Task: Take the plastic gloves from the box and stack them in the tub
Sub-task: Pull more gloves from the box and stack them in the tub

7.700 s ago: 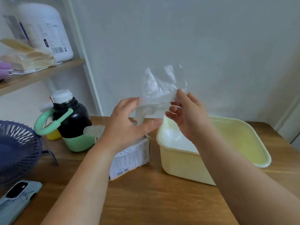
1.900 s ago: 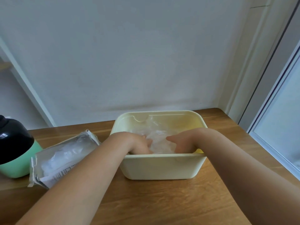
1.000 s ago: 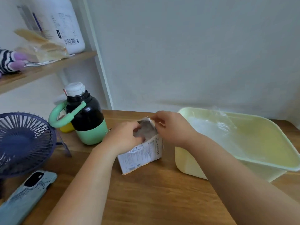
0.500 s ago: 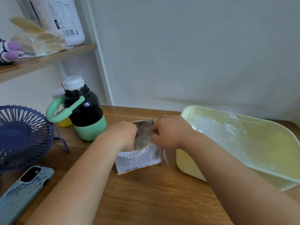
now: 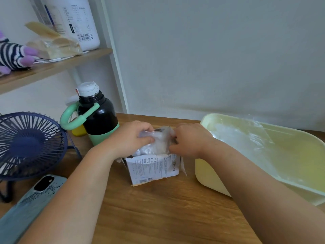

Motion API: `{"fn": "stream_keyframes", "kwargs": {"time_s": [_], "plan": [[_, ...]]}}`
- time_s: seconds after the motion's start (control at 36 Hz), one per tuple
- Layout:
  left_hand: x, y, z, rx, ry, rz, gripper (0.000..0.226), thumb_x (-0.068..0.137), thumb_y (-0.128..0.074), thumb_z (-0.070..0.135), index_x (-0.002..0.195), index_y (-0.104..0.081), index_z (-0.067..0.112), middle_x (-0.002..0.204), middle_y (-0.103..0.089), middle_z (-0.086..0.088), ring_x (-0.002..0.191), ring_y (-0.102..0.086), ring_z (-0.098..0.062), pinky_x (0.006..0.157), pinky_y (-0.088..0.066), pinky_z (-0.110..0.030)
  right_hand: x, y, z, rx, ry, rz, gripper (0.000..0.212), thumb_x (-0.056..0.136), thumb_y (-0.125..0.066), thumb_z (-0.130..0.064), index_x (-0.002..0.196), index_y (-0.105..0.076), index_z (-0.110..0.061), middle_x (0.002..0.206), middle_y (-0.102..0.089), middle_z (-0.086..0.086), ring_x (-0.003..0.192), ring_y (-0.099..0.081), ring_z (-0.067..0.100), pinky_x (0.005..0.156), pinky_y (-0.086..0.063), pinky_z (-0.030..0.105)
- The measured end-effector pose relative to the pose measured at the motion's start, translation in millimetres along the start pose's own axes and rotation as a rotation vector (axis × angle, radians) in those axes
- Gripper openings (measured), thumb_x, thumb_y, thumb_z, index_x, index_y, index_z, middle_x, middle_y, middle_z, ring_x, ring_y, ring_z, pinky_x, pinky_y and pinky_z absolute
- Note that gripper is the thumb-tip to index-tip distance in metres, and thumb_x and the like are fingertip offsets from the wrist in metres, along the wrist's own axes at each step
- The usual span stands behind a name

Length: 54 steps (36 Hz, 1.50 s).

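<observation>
**Partway: another glove coming out**

At the open top of the box (image 5: 153, 169), the left hand (image 5: 131, 136) grips the plastic gloves (image 5: 154, 145) bulging out, and the right hand (image 5: 190, 140) pinches their other side. Just right of the box, the tub (image 5: 207, 169) already holds a clear stack (image 5: 237, 136). More likely remain.

A: What is the table (image 5: 158, 208) made of?
B: Wood. It is brown, smooth, with lines in it.
A: And the box (image 5: 154, 168)?
B: Thin card, dull, white with print, and rough where it is torn.
A: The gloves (image 5: 154, 143) look funny.
B: They are thin clear plastic, crinkly and a bit shiny.
A: The tub (image 5: 207, 175)?
B: Smooth pale yellow plastic.
A: And the bottle (image 5: 100, 118)?
B: Shiny black on top, dull green below. The toy (image 5: 12, 55) on the shelf (image 5: 58, 67) is soft, fuzzy cloth.
</observation>
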State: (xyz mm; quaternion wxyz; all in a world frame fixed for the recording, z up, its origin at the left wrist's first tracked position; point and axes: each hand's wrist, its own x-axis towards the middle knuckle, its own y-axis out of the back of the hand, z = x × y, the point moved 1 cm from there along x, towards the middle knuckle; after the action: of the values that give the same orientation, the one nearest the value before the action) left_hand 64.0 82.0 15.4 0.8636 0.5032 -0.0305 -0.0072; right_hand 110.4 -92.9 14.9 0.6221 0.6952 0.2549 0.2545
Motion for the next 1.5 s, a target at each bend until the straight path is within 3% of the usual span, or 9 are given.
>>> {"fn": "stream_keyframes", "kwargs": {"time_s": [0.19, 0.39, 0.64, 0.81, 0.92, 1.14, 1.28, 1.42, 1.5], "plan": [[-3.9, -8.5, -4.6, -0.153, 0.025, 0.166, 0.009, 0.094, -0.058, 0.027, 0.103, -0.058, 0.029, 0.099, -0.059, 0.016, 0.094, -0.054, -0.005, 0.071, -0.039, -0.016, -1.0, -0.9, -0.8, 0.187, -0.029, 0.097, 0.036, 0.086, -0.053, -0.026, 0.121, -0.050, -0.021, 0.097, -0.051, -0.004, 0.083, -0.052, 0.018, 0.068, -0.034, 0.026], [-4.0, -10.2, 0.6, -0.246, 0.059, 0.193, 0.011, 0.097, -0.054, 0.029, 0.107, -0.053, 0.032, 0.110, -0.055, 0.015, 0.101, -0.052, -0.008, 0.073, -0.040, -0.021, -2.7, 6.5, -10.9, 0.352, -0.052, 0.007, 0.038, 0.083, -0.061, -0.043, 0.116, -0.054, -0.023, 0.100, -0.059, -0.007, 0.092, -0.057, 0.013, 0.080, -0.051, 0.031], [-19.6, -7.1, -1.7, -0.434, 0.024, 0.228, 0.010, 0.091, -0.059, 0.034, 0.100, -0.063, 0.038, 0.095, -0.069, 0.006, 0.092, -0.062, -0.012, 0.082, -0.050, -0.034, 2.3, 3.8, -11.6, 0.186, -0.033, -0.060, 0.013, 0.084, -0.054, -0.030, 0.072, -0.059, -0.028, 0.076, -0.057, -0.010, 0.077, -0.055, 0.012, 0.061, -0.042, 0.026], [-27.0, -3.1, 0.3, -0.196, 0.055, 0.149, 0.026, 0.092, -0.055, 0.043, 0.117, -0.059, 0.037, 0.098, -0.058, 0.026, 0.092, -0.055, 0.002, 0.075, -0.046, -0.020, -1.1, 3.5, -11.3, 0.236, -0.038, -0.055, 0.016, 0.084, -0.051, -0.030, 0.073, -0.062, -0.026, 0.075, -0.061, -0.008, 0.077, -0.056, 0.013, 0.065, -0.044, 0.029], [-26.2, -5.0, 1.4, 0.008, 0.057, 0.101, 0.030, 0.088, -0.061, 0.030, 0.118, -0.059, 0.032, 0.091, -0.064, 0.013, 0.081, -0.059, -0.004, 0.066, -0.049, -0.025, 1.8, 1.7, -9.1, 0.340, -0.082, 0.018, 0.016, 0.088, -0.045, -0.023, 0.076, -0.056, -0.022, 0.074, -0.057, -0.006, 0.075, -0.054, 0.018, 0.061, -0.040, 0.031], [-22.1, -8.9, -5.7, -0.267, 0.067, 0.374, 0.035, 0.096, -0.053, 0.024, 0.129, -0.051, 0.035, 0.117, -0.056, 0.012, 0.103, -0.051, -0.005, 0.078, -0.042, -0.019, 3.4, 5.4, -6.2, 0.594, -0.168, 0.186, 0.027, 0.099, -0.037, -0.025, 0.091, -0.055, -0.007, 0.089, -0.064, 0.008, 0.085, -0.059, 0.028, 0.076, -0.048, 0.043], [-23.6, -2.0, -1.8, -0.209, 0.015, 0.180, 0.050, 0.088, -0.063, 0.041, 0.134, -0.044, 0.043, 0.127, -0.048, 0.023, 0.116, -0.042, 0.002, 0.088, -0.032, -0.016, 11.8, 7.0, -8.6, 0.632, -0.212, 0.169, 0.035, 0.100, -0.036, -0.032, 0.093, -0.056, -0.005, 0.093, -0.067, 0.009, 0.088, -0.060, 0.028, 0.078, -0.048, 0.041], [-18.0, 0.9, -3.1, -0.303, 0.092, 0.223, 0.037, 0.093, -0.052, 0.004, 0.100, -0.067, 0.037, 0.104, -0.063, 0.020, 0.061, -0.050, 0.005, 0.058, -0.039, -0.012, 6.8, 7.8, -9.7, 0.672, -0.223, 0.104, 0.028, 0.091, -0.051, -0.039, 0.112, -0.044, -0.021, 0.102, -0.061, -0.006, 0.095, -0.058, 0.016, 0.084, -0.048, 0.034], [-12.2, 4.0, -4.1, -0.530, 0.235, 0.250, 0.039, 0.089, -0.051, -0.005, 0.092, -0.069, 0.029, 0.103, -0.064, 0.008, 0.081, -0.059, -0.011, 0.067, -0.048, -0.025, -1.5, 9.6, -11.3, 0.608, -0.170, 0.033, 0.043, 0.081, -0.064, -0.034, 0.113, -0.037, -0.024, 0.104, -0.054, -0.012, 0.097, -0.057, 0.014, 0.086, -0.049, 0.033]]}}
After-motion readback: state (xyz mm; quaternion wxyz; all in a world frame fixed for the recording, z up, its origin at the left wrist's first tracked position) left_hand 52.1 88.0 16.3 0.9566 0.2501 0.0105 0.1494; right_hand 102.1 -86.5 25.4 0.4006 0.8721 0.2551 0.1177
